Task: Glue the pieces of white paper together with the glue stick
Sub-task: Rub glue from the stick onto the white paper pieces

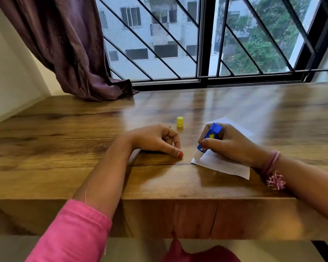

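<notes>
My right hand grips a blue glue stick, tilted with its white tip down on the near left corner of a white paper lying on the wooden table. The hand covers the paper's middle; a far corner shows behind the fingers. My left hand rests on the table to the left of the paper, fingers loosely curled, holding nothing. A pale edge, perhaps another paper, peeks out under its wrist. The yellow cap stands upright just beyond my left hand.
A purple curtain drapes onto the table's far left. A barred window runs along the far edge. The table's front edge is close below my forearms.
</notes>
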The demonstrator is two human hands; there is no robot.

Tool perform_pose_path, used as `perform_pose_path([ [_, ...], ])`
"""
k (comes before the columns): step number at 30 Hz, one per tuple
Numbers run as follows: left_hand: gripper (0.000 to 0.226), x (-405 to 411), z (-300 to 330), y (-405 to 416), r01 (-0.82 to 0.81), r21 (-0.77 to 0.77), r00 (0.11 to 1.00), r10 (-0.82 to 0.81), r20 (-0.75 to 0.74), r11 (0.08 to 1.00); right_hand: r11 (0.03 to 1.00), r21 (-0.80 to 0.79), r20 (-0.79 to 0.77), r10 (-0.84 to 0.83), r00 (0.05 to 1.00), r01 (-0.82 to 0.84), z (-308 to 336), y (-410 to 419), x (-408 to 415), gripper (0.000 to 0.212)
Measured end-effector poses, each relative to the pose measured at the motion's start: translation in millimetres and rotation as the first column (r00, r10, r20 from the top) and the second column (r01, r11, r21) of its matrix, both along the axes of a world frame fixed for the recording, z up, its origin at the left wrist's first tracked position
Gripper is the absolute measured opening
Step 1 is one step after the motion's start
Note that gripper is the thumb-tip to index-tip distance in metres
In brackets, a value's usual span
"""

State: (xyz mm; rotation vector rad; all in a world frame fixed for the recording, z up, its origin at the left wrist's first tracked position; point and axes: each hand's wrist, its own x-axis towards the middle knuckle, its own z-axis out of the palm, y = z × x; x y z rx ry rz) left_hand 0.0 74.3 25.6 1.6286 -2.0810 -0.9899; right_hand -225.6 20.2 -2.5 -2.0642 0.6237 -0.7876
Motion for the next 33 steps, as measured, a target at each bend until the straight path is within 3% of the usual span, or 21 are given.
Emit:
perform_pose_path([
  [4,0.016,-10.5,-4.5,17.3,-0.102,-0.061,0.988,0.108,0.107,0.993,0.999,-0.036,0.003,0.021,1.0,-0.021,0.6,1.8,0.6,0.005],
  [8,0.013,-23.6,-19.5,42.5,-0.199,-0.298,0.948,0.26,0.183,0.934,0.998,-0.041,0.005,0.056,0.998,-0.056,1.8,2.9,1.1,0.01],
  [13,0.007,-34.4,-33.6,74.1,-0.101,-0.545,0.921,0.285,0.264,0.833,0.996,-0.049,-0.022,0.074,0.997,-0.075,1.9,5.4,-0.3,0.021],
  [21,0.042,-44.4,-36.3,100.9,0.17,-0.623,0.911,0.119,0.394,0.764,0.997,-0.077,-0.015,0.022,1.0,-0.023,0.8,2.8,0.6,0.018],
  [27,0.075,-56.8,-43.4,103.4,0.21,-0.706,0.816,0.277,0.508,0.676,0.995,-0.082,-0.04,0.049,0.998,-0.053,-0.4,4.9,0.7,0.005],
  [33,0.094,-61.3,-45.3,99.0,0.185,-0.668,0.762,0.325,0.561,0.72,0.995,-0.095,-0.013,0.007,1.0,-0.008,-0.9,3.4,2.2,0.007],
])
